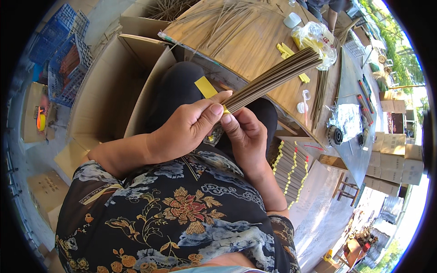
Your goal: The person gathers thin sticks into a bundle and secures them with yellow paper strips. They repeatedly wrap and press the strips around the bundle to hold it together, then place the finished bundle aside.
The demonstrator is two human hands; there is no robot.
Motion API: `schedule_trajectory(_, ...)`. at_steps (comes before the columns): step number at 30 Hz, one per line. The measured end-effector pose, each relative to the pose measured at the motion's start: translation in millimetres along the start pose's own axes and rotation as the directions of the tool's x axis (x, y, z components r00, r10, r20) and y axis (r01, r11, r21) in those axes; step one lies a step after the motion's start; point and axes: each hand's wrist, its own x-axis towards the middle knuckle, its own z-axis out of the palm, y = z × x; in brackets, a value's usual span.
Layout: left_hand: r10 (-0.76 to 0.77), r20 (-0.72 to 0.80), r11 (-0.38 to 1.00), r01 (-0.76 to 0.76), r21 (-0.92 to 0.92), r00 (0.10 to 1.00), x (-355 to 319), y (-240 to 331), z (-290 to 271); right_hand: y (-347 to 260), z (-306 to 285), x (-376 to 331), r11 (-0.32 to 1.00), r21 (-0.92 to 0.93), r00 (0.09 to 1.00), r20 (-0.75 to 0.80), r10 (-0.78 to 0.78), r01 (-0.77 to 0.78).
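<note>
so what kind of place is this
Probably a small incense-stick packing workshop. Both hands, left hand and right hand, hold a bundle of sticks; loose sticks lie on the wooden table, finished bundles below.

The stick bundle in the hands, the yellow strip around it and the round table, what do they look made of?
Stick bundle: thin, matte brown-grey sticks, probably incense paste on slivers. Yellow strip: flat and creased, likely paper or tape. Round table: bare wood, grain visible, unvarnished. Both the left hand and right hand grip the bundle's end.
</note>
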Motion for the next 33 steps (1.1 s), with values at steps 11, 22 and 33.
schedule_trajectory(11, 0.003, 0.215, 0.933, 0.075, -0.352, 0.977, 1, -1, -4, 12, 6, -2, 0.858, 0.509, 0.991, 0.056, -0.121, 0.076)
schedule_trajectory(22, -0.069, 0.244, 0.818, 0.195, -0.541, 0.967, 3, -2, -6, 15, -1, 5, 0.931, 0.341, 0.99, 0.015, -0.142, 0.129)
schedule_trajectory(33, -0.151, 0.26, 0.839, 0.263, -0.477, 0.954, 6, -2, -7, 2, -16, 11, 0.976, -0.075, 0.978, -0.023, -0.207, 0.205)
